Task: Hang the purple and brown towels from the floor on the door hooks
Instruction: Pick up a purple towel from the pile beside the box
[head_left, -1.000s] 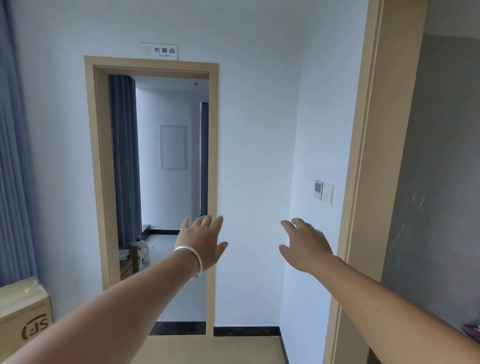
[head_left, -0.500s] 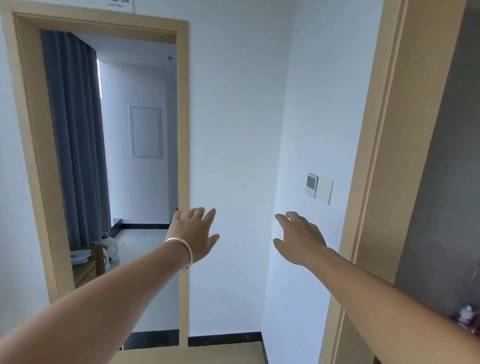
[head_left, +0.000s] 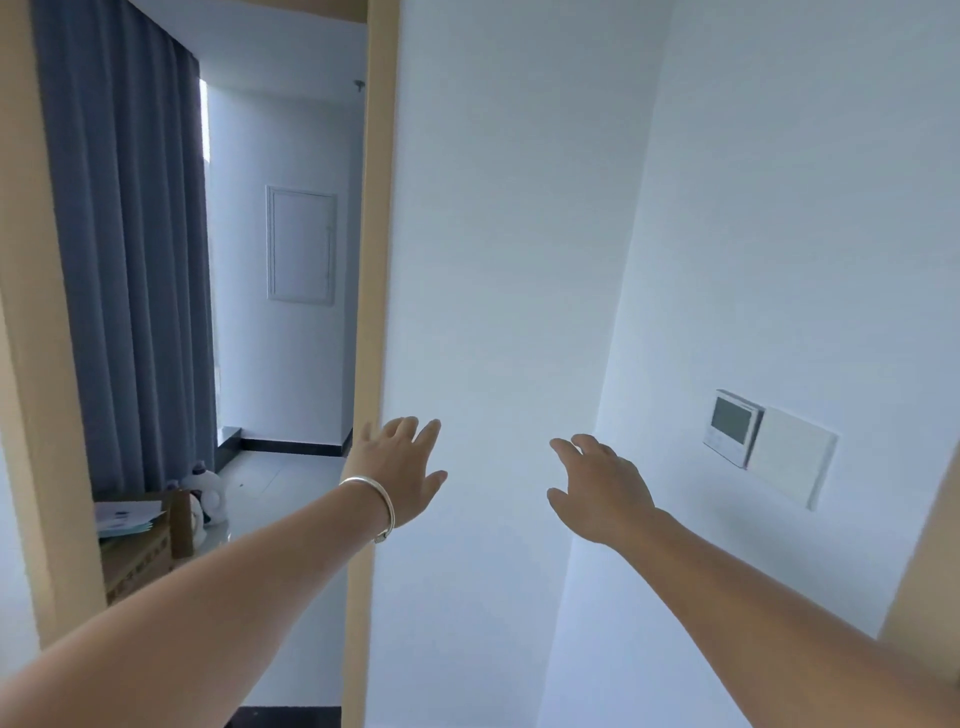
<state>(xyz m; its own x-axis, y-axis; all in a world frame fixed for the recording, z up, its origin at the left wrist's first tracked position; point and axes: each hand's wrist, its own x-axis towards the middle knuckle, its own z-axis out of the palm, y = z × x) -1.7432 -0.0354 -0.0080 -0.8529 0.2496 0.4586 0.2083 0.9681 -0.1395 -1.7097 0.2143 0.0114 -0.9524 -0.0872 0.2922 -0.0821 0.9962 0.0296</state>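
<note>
Head cam shows mostly white wall (head_left: 519, 208) dead ahead of both hands, with a tan door frame (head_left: 371, 260) running down right behind the left hand. Past that frame, off to the left of the hands, there's a grey curtain (head_left: 124, 234) and another room with a cardboard box (head_left: 137, 556) and a white jug (head_left: 210, 491) on the floor. To the right of the right hand sits a wall switch plate (head_left: 792, 457) with a small thermostat panel (head_left: 731, 426) beside it. Left hand (head_left: 400, 470) wears a silver bracelet (head_left: 374, 501); right hand (head_left: 597, 493) is bare. Both are stretched forward, fingers spread, holding nothing. Neither towel is in view, nor any hooks, so they're somewhere out of frame. My guess: towels are soft, light and floppy, so bunch an edge or grab a corner.
</note>
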